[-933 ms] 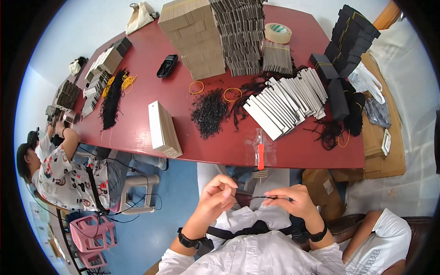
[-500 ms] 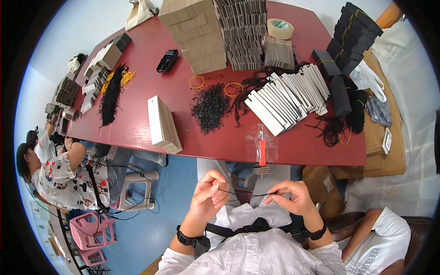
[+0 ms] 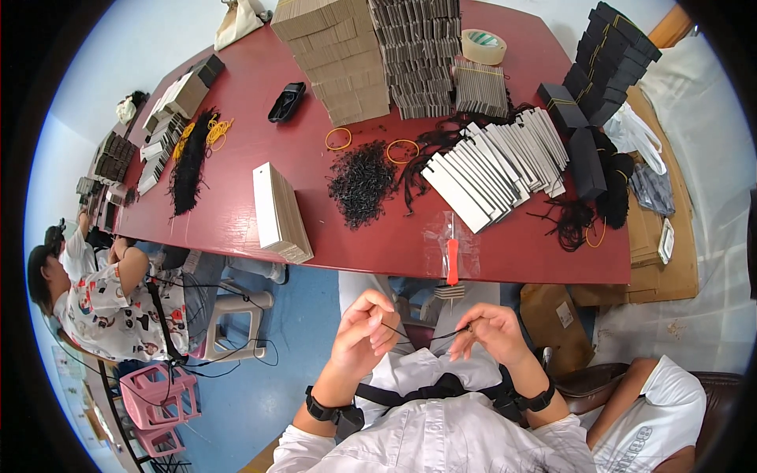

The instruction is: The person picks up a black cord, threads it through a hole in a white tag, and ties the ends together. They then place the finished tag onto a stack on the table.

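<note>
Over my lap, in front of the table edge, a thin black cord (image 3: 431, 339) runs between my two hands and sags a little in the middle. My left hand (image 3: 363, 335) pinches one end with its fingers curled. At the other end my right hand (image 3: 498, 335) grips the cord between thumb and forefinger. Just beyond them a red-handled tool (image 3: 452, 262) with a metal shaft is fixed to the table edge under clear tape. A pile of small black plastic pieces (image 3: 359, 185) and a fanned row of white tags (image 3: 489, 177) with black cords lie on the table.
A stack of white-topped cards (image 3: 277, 213) stands near the table's (image 3: 359, 252) front edge. Tall stacks of grey-brown card (image 3: 339, 71) rise at the back, near a tape roll (image 3: 483, 47). Black boxes (image 3: 583, 162) stand at right. Other people sit at left (image 3: 118, 307) and lower right (image 3: 658, 410).
The cord has gone from nearly taut to sagging. My right hand has turned a little and its fingers now point further down; my left hand has barely moved.
</note>
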Available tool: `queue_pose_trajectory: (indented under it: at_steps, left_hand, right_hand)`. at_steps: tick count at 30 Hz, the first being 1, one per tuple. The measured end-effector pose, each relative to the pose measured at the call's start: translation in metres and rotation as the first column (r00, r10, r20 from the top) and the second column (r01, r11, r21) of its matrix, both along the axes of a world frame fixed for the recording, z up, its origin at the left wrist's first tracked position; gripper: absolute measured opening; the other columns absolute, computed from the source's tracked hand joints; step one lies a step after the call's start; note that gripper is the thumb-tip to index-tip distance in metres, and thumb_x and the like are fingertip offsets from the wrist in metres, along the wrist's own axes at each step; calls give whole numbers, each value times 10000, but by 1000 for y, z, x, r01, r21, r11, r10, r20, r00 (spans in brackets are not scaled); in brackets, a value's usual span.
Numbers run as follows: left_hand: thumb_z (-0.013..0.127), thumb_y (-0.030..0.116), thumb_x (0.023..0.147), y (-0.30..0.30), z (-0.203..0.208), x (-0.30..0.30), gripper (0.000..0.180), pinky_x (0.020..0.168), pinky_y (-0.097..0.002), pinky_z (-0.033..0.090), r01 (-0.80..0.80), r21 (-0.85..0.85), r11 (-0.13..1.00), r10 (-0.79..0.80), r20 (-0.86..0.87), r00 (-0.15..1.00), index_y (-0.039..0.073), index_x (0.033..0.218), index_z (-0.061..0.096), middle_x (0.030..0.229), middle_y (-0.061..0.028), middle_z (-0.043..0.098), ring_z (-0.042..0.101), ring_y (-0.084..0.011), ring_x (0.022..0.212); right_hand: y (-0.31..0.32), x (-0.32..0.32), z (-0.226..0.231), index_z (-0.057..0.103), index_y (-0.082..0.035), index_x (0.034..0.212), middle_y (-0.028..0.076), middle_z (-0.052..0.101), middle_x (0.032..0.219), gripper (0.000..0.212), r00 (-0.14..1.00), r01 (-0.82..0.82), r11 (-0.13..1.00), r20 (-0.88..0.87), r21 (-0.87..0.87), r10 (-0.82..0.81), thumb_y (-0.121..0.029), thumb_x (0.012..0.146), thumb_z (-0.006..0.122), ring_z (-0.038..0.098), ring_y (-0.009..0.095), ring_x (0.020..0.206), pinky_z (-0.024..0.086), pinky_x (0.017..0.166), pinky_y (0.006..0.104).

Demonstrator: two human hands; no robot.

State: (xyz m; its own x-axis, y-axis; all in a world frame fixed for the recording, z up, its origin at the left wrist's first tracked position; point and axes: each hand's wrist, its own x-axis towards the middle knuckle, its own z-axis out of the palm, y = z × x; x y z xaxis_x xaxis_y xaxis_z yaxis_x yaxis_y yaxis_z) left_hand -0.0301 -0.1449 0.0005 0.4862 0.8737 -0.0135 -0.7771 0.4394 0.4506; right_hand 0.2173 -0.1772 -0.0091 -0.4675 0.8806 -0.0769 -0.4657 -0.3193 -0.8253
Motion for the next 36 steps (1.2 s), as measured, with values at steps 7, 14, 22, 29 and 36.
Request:
queue_pose_trajectory:
  at_steps: [7,14,22,29,36]
  left_hand:
    - [507,58,923,4,-3,-8,83,452,-189,316,-55,-57,997,66,212,975,72,1001,483,675,13,367,344,-74,567]
    - [504,47,927,1,-6,-10,66,439,-187,276,-58,-116,992,78,180,981,81,980,485,675,12,362,332,-59,545]
    - [550,73,914,10,8,-12,79,415,-176,236,-15,-71,997,4,-152,988,31,953,496,648,17,392,309,-36,508]
    - [571,59,895,12,6,-15,97,418,-174,244,-52,-111,992,39,-124,991,31,930,485,677,18,412,328,-38,507]
    - [569,31,890,9,-8,-17,211,429,-181,259,-4,-146,989,-8,-81,997,28,1097,530,688,25,394,351,-39,492]
  right_hand:
    - [-1,4,5,603,9,939,137,697,836,59,940,83,981,314,174,-135,-9,883,604,702,198,747,539,606,262]
    - [1,11,14,608,1,888,88,711,796,79,762,-177,834,609,522,-219,8,816,641,711,180,723,546,625,268]
    - [2,7,23,624,-6,904,80,715,785,57,763,-167,913,636,372,-119,-21,852,605,709,173,705,549,601,258]
    - [3,11,15,626,-6,886,77,715,782,61,764,-217,890,637,401,-101,-26,830,636,705,159,698,542,607,247]
    - [2,16,6,644,2,840,86,715,789,34,793,-213,896,605,390,-75,-23,818,645,703,161,709,540,623,244]
